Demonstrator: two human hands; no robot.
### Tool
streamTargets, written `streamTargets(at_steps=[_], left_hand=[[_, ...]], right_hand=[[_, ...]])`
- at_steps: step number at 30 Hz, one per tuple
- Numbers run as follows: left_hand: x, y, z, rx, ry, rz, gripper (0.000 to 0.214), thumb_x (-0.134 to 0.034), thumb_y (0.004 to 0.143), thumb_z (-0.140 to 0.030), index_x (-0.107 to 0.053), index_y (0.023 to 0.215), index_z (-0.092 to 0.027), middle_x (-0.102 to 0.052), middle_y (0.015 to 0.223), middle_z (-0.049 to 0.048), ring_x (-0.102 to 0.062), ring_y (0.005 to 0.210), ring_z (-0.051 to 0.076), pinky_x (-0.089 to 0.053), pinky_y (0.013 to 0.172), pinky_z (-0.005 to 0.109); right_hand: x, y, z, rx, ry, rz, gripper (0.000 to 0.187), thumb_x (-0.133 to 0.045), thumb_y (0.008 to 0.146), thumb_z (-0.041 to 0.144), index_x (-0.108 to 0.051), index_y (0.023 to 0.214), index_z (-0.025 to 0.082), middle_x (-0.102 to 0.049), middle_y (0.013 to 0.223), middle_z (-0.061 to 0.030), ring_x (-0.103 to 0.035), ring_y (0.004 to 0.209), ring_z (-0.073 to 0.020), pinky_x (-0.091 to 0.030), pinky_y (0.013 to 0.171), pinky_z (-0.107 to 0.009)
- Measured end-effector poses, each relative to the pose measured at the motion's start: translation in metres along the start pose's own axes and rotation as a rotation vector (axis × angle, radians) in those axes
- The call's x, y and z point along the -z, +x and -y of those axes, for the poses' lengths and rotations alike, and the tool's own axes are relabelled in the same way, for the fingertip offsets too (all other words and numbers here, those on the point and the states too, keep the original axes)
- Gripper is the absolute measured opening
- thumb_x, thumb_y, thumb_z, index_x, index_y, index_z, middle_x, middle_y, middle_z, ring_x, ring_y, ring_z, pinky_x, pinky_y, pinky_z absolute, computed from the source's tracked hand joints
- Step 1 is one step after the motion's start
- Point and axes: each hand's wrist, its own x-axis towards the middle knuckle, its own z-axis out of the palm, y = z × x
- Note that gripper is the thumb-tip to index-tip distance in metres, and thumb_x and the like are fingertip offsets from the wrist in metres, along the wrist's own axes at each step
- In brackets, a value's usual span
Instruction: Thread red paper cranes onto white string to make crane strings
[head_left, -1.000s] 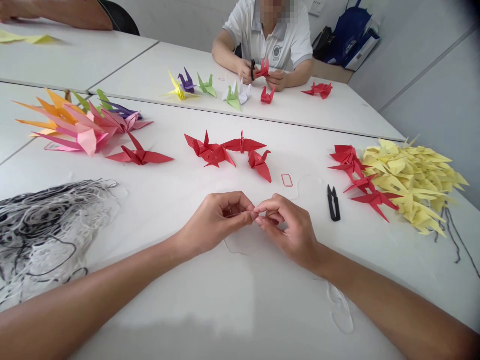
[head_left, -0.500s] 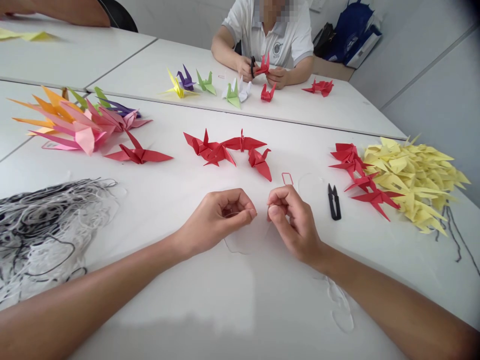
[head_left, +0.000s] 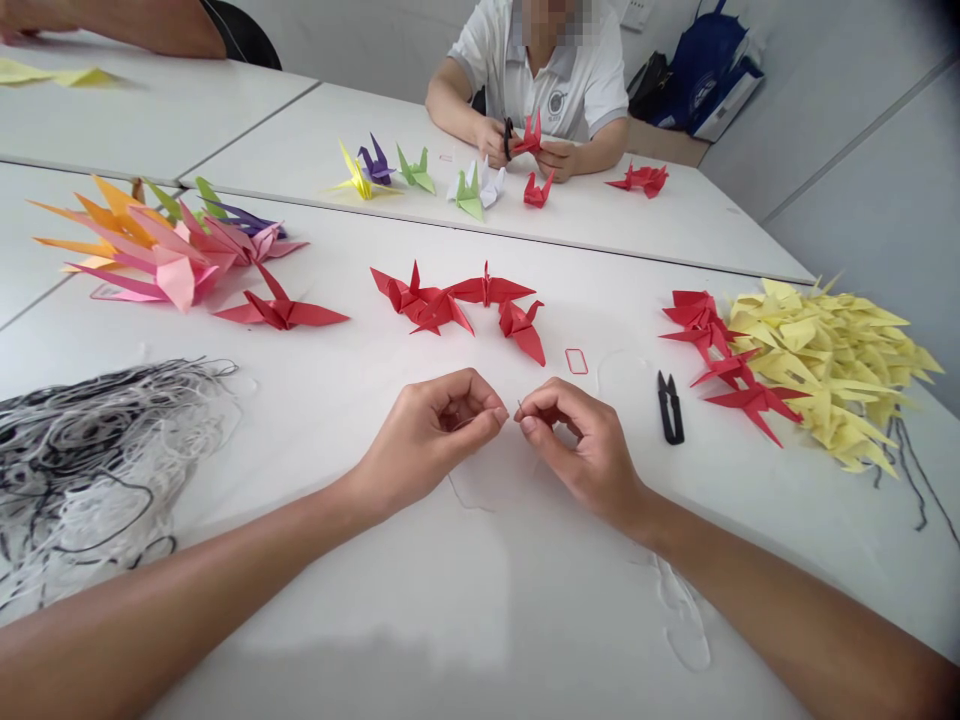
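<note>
My left hand (head_left: pixel 431 435) and my right hand (head_left: pixel 581 450) rest on the white table (head_left: pixel 480 600), fingertips nearly touching. Both are pinched shut on a thin pale thread (head_left: pixel 465 495) that loops on the table below them. A small dark tip, perhaps a needle, shows at my right fingertips. Three red paper cranes (head_left: pixel 457 300) lie just beyond my hands. A small red paper clip (head_left: pixel 575 361) lies near my right hand.
Black thread snips (head_left: pixel 668 408) lie right of my hand. Red cranes (head_left: pixel 720 360) and a yellow crane pile (head_left: pixel 825 360) sit at the right. Coloured cranes (head_left: pixel 157 255) and tangled string (head_left: pixel 90 460) are on the left. A person across the table holds a red crane (head_left: pixel 529 135).
My hands were touching, drew apart half a second ago, and have come back close together. The right hand has lowered again toward the left.
</note>
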Motion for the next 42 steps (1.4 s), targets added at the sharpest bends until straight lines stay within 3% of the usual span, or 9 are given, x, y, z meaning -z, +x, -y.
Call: streamTargets(at_steps=[15,42], left_hand=[[-0.0017,-0.0006,-0.0057,-0.017,0.069,-0.045,0.014,-0.058,0.088,-0.027,-0.062,0.078,-0.018,-0.064,0.069,-0.0021,-0.046,0.052,0.007,-0.036,0.046,0.018],[-0.0028,-0.0016,-0.0019,-0.068,0.134,-0.069,0.010,-0.057,0.089,-0.022,-0.061,0.080,-0.019,-0.063,0.070,-0.0034,-0.048,0.058,0.008,-0.039,0.053,0.020]], right_hand=[[0.0001,-0.0028,-0.0012,-0.119,0.098,0.110,0.008,-0.055,0.092,0.018,-0.058,0.086,0.019,-0.065,0.077,-0.0006,-0.064,0.072,-0.0138,-0.054,0.067,-0.028],[-0.0009,-0.0034,-0.0013,-0.083,0.067,0.106,0.008,-0.057,0.090,0.016,-0.058,0.083,0.020,-0.059,0.072,0.0021,-0.056,0.063,-0.0105,-0.048,0.059,-0.024]])
